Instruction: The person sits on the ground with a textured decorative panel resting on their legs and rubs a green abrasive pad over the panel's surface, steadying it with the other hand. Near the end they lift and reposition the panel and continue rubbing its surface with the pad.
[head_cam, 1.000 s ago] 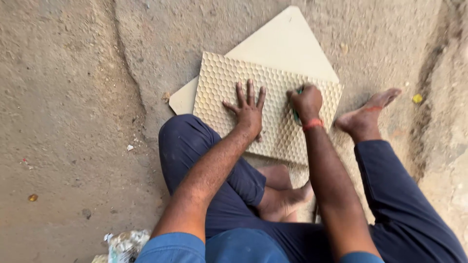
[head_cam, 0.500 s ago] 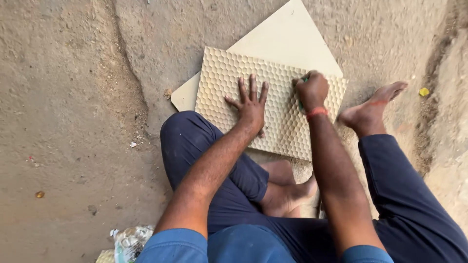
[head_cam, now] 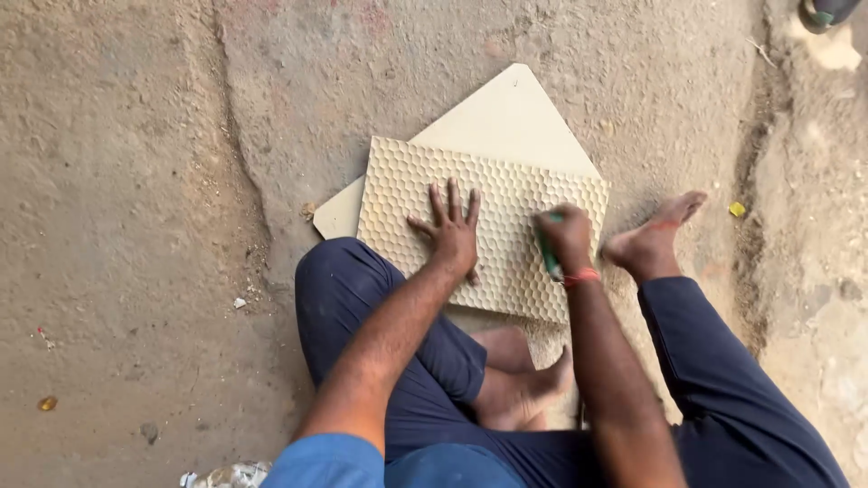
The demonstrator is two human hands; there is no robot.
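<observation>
The left hand [head_cam: 452,230] presses flat, fingers spread, on a cream honeycomb-textured tile [head_cam: 488,226] that lies on a smooth cream board [head_cam: 506,122] on the dusty ground [head_cam: 136,181], just ahead of the person's folded legs. The right hand [head_cam: 565,237] is closed around a green tool [head_cam: 549,258], its working end against the tile beside the right edge. The tile looks rigid, fairly heavy and brittle, its dimpled face giving the palm good purchase; it would likely be best lifted by two opposite edges, not a corner. Its long axis runs from the left hand toward the right hand, tilted slightly clockwise, textured face up. A bare foot [head_cam: 651,239] rests just beyond the tool hand.
</observation>
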